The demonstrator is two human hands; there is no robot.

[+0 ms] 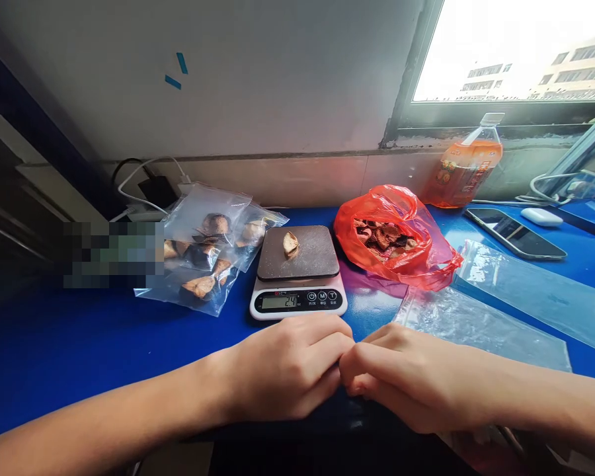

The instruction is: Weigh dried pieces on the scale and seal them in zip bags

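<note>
My left hand [297, 367] and my right hand [406, 370] meet at the fingertips in front of a small kitchen scale [300, 307], both with curled fingers. Whatever they may hold is hidden behind the knuckles. On the scale's dark plate lies one pale dried slice [290, 244], possibly mushroom or root; the display seems to read 2.4. To the right of the scale sits an open red plastic bag [371, 218] of dried brown pieces [389, 237]. Left of it are clear zip bags [188, 211] with similar pieces inside.
Flat clear zip bags [540, 294] lie on the blue table [218, 334] at the right. Behind them are a phone [518, 233], a white earbud case [541, 217] and a bottle of orange drink [469, 168]. A black charger [159, 190] with cables stands by the wall.
</note>
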